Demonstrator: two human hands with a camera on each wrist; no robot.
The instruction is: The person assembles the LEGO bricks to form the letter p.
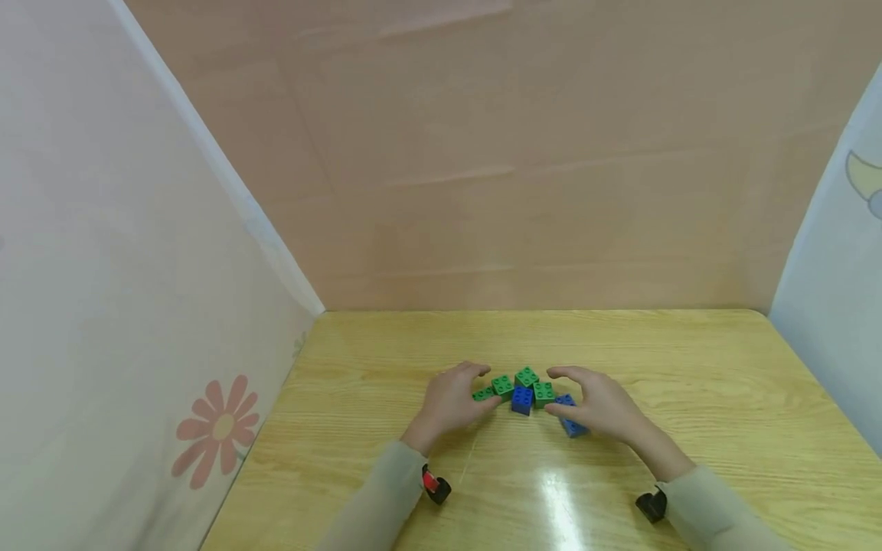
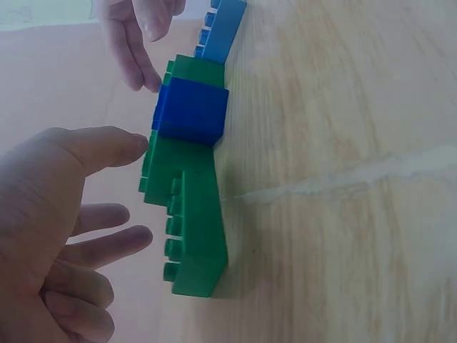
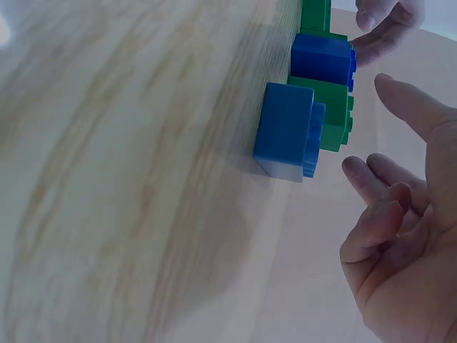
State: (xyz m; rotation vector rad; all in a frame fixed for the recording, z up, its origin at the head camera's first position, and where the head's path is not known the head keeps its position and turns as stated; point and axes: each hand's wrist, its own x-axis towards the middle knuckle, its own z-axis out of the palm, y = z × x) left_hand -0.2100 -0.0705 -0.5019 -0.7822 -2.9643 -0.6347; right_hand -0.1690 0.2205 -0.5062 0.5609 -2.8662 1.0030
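Note:
Several studded toy bricks form a loose cluster between the two hands. At its left end is a long green brick (image 2: 203,239), partly covered by the left hand (image 1: 451,399) in the head view. Beside it stand a green brick (image 1: 503,385), a dark blue brick (image 1: 521,400) and another green brick (image 1: 544,393), with one more green brick (image 1: 527,376) behind. A lighter blue brick (image 3: 283,128) lies at the right end, under the right hand (image 1: 606,405). Both hands hover with thumb and fingers apart, holding nothing; whether the left thumb touches a brick I cannot tell.
The bricks lie on a wood-grain table (image 1: 386,344). A brown backdrop (image 1: 524,168) rises along its far edge. Pale side panels stand left and right, the left one with a pink flower (image 1: 222,427). Black straps with small devices (image 1: 651,505) sit at the wrists.

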